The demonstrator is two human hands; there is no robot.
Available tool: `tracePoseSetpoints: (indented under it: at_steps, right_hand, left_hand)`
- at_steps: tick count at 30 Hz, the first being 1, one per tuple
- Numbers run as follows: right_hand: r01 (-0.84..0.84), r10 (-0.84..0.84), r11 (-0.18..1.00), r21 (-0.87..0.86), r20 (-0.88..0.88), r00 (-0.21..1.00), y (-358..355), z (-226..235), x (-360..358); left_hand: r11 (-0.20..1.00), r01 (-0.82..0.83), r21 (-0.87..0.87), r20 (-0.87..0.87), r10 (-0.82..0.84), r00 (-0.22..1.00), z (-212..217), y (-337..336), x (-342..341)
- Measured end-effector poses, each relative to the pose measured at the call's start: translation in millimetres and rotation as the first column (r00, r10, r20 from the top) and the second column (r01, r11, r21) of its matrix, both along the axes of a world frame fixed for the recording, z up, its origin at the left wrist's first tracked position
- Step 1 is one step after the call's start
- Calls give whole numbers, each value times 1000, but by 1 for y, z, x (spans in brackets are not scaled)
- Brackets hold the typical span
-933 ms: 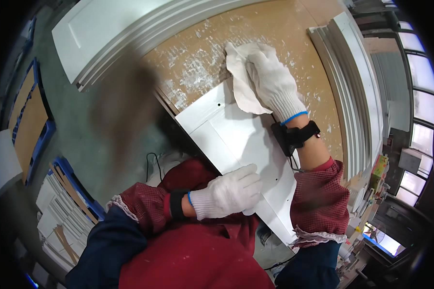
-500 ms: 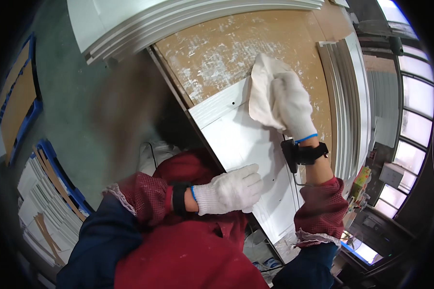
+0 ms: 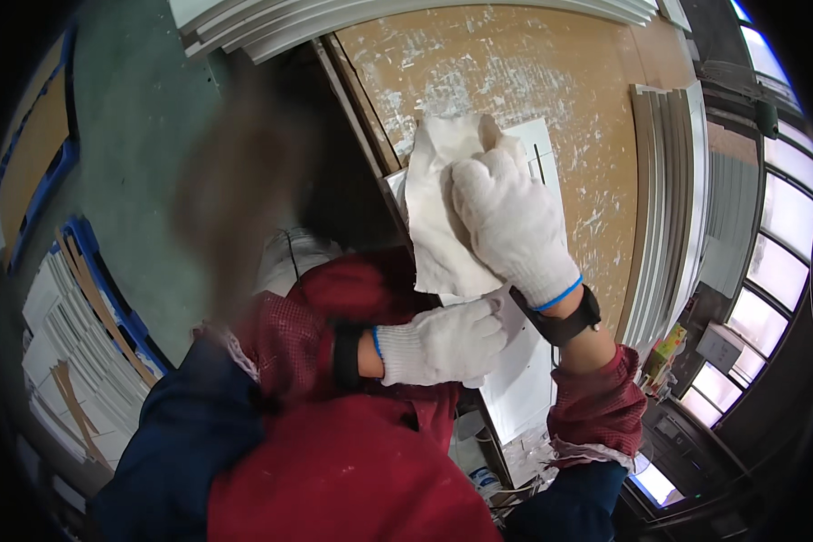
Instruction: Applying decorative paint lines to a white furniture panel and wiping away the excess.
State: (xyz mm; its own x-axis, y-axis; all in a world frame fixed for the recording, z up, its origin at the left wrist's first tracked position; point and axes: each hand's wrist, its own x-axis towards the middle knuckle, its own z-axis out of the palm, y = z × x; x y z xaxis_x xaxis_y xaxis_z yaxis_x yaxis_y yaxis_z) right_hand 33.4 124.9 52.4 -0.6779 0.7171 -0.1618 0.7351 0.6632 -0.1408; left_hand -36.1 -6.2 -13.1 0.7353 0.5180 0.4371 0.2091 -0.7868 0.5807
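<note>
A flat white panel [image 3: 526,375] lies on a brown worktable [image 3: 479,72] speckled with white. My right hand [image 3: 515,221], in a white knit glove, presses a white cloth [image 3: 435,226] flat against the panel's upper part. The cloth hides much of the panel there. My left hand [image 3: 443,343], also gloved, grips the panel's near left edge below the cloth. Red sleeve covers sit on both forearms, and a black band wraps my right wrist.
Long white mouldings [image 3: 406,18] are stacked at the table's far edge and more [image 3: 668,199] lie along its right side. Piles of white panels [image 3: 59,334] stand on the green floor at left. Windows [image 3: 777,271] line the right wall.
My right hand has dragged the cloth down the panel toward me. The left hand has kept its grip on the panel's edge. The view has tilted.
</note>
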Motion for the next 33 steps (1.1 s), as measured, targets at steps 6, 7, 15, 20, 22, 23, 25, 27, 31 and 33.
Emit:
tracePoseSetpoints:
  at_steps: [6,7,15,20,22,23,25,27,31,33]
  right_hand:
    - [168,-160,985,-36,168,973,0,19,-6]
    - [172,-165,985,-29,173,971,0,15,-2]
    - [115,-130,986,121,122,984,0,-1,13]
    - [277,-300,947,-160,-142,943,3,10,-4]
    - [79,-79,996,-31,-9,997,-10,4,-8]
    - [55,-54,998,-9,114,992,-14,4,-10]
    - [43,-39,998,-35,114,993,-10,5,-11]
    - [24,-17,998,-65,116,993,-11,5,-13]
    - [-44,44,999,-31,-22,999,-21,2,-9]
    - [-100,101,987,-125,1,995,-14,6,-13]
  left_hand:
    - [999,37,21,-49,-36,998,6,-1,1]
    - [999,41,27,-43,-40,998,4,-3,2]
    - [992,22,125,-47,-16,999,6,-4,3]
    - [977,-75,200,7,75,997,-21,-8,13]
    - [959,-127,253,26,125,992,-13,-11,12]
    - [999,-14,29,5,14,1000,-8,-12,12]
    - [978,87,-187,8,-87,996,0,-4,6]
    - [1000,2,-22,122,0,993,-1,-1,1]
    - [982,128,-137,95,-115,989,-3,-6,6]
    - [987,77,-140,252,-40,967,-17,-11,10]
